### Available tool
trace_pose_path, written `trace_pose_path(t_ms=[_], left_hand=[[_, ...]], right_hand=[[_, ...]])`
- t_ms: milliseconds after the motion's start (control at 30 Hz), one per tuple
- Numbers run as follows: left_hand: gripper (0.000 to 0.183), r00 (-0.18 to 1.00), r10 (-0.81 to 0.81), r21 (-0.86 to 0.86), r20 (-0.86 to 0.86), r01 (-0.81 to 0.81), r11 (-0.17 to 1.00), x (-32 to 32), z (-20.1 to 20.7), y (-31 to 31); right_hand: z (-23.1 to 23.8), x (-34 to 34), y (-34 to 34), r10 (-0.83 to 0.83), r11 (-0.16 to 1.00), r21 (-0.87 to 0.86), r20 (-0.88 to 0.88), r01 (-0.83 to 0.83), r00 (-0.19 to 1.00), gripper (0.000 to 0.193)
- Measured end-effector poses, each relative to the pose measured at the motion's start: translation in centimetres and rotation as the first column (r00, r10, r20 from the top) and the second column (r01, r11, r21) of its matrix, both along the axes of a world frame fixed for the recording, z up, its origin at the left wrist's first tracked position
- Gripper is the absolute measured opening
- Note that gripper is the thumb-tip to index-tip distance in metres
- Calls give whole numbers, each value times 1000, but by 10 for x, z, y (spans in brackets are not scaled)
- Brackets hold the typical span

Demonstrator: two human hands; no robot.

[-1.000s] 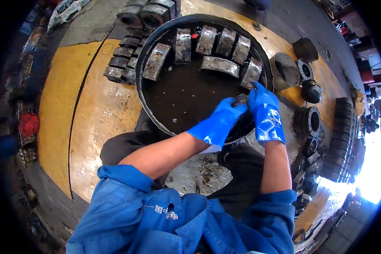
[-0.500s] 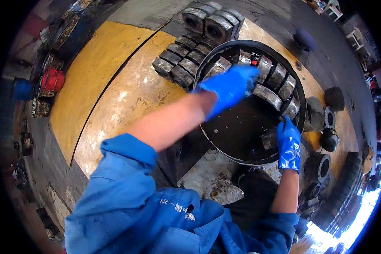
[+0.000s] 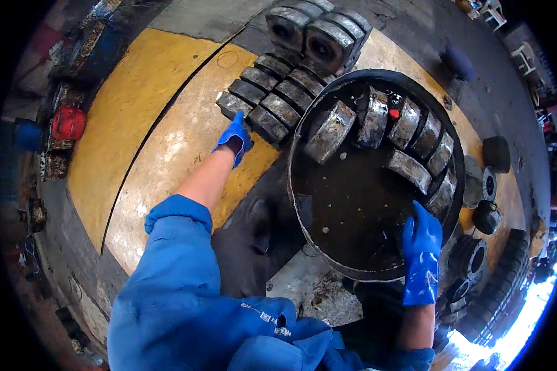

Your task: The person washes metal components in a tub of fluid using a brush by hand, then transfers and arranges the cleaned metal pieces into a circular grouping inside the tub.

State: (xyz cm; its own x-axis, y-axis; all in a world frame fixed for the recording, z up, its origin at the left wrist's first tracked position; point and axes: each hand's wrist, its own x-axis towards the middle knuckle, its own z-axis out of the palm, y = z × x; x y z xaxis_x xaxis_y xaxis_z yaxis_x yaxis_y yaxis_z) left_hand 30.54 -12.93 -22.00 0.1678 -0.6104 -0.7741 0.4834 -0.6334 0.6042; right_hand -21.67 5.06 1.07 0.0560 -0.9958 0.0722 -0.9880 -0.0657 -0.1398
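Note:
My left hand (image 3: 234,141), in a blue rubber glove, reaches to the near end of rows of dark curved metal blocks (image 3: 231,105). Its index finger is stretched out against the nearest block and the fingers are apart, with nothing held. My right hand (image 3: 422,250), gloved alike, is over the right near edge of a large round pan (image 3: 297,204). Its visible fingers point up and apart; the rest are hidden. Dark liquid lies in the pan, and several curved metal blocks (image 3: 331,133) stand along its far and right sides. A small red object (image 3: 393,114) sits among them.
Larger metal blocks with round holes (image 3: 325,46) are stacked behind the rows. A yellow worn board (image 3: 142,93) covers the floor at left. Right of the pan are round metal parts (image 3: 470,255), a kettle-like dark pot (image 3: 486,216) and a row of dark rings (image 3: 504,275).
My left hand has moved from over the pan leftward to the rows of blocks. My right hand sits lower in the picture, and the whole view has shifted slightly.

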Motion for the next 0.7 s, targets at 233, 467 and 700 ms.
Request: trace_pose_path(t_ms=[233,467,700], left_hand=[[71,662,-376,-79,648,549,832,-36,-79,-8],[72,901,69,-337,-429,-230,913,-49,-79,-27],[51,987,-144,-385,-76,104,917,35,-114,5]], right_hand=[[-2,11,-4,-4,998,61,13,3,1000,42],[-9,11,-10,16,990,136,80,-27,997,41],[-13,22,2,133,988,64,127,-142,983,40]])
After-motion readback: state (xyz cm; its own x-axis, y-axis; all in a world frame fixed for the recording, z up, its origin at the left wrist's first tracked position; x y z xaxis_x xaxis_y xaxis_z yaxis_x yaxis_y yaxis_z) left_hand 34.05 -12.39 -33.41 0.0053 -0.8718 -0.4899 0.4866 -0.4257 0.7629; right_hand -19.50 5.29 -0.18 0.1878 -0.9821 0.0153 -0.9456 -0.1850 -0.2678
